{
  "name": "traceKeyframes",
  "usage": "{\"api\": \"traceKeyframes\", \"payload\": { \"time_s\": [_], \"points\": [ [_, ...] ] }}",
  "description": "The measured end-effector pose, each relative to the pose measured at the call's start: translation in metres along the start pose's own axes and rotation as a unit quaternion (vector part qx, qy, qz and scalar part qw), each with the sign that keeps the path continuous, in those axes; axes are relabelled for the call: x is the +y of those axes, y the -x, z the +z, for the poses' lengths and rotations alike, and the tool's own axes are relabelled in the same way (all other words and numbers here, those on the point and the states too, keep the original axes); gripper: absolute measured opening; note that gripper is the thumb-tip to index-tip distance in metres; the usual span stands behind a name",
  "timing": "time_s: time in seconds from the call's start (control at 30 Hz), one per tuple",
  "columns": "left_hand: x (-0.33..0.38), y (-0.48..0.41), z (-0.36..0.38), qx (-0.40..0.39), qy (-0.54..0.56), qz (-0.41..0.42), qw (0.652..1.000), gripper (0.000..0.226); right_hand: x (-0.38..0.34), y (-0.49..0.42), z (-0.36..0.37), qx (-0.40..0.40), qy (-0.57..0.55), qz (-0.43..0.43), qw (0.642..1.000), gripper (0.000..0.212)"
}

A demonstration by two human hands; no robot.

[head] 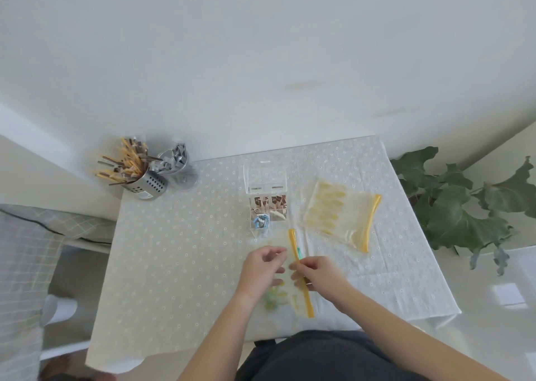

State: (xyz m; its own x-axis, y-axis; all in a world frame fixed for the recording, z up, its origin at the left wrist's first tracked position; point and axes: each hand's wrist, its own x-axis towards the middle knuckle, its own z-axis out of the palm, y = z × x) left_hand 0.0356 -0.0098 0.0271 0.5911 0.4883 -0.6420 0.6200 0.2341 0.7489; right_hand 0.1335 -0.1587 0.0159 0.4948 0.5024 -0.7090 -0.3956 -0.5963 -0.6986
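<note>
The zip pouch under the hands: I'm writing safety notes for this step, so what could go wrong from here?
The right hand pinches the yellow zip strip near the green slider; a skewed pull might jam it or crumple the soft zip pouch that the left hand holds.
The open clip box stands just beyond the pouch; a forward jerk might knock it and scatter its clips.

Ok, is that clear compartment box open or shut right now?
Open. The clear box has its lid raised behind the compartments, and the clips inside lie uncovered.
</note>
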Motion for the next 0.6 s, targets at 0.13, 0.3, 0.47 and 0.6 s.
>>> {"api": "traceKeyframes", "payload": {
  "time_s": [0.13, 0.3, 0.47, 0.6],
  "points": [
    [0.013, 0.015, -0.016, 0.011, 0.032, -0.002, 0.999, 0.020, -0.012, 0.014, 0.018, -0.021, 0.019, -0.046, 0.999, 0.020],
    [0.012, 0.029, -0.033, 0.022, 0.038, 0.006, 0.999, 0.027, -0.022, 0.017, 0.029, -0.019, 0.093, -0.093, 0.991, 0.024],
    [0.007, 0.033, -0.044, 0.021, 0.062, 0.021, 0.998, 0.021, -0.028, 0.018, 0.039, -0.032, 0.120, -0.117, 0.985, 0.031],
    [0.002, 0.031, -0.049, 0.035, 0.095, 0.024, 0.995, 0.017, -0.033, 0.017, 0.044, -0.049, 0.099, -0.131, 0.985, 0.034]
  ]
}}
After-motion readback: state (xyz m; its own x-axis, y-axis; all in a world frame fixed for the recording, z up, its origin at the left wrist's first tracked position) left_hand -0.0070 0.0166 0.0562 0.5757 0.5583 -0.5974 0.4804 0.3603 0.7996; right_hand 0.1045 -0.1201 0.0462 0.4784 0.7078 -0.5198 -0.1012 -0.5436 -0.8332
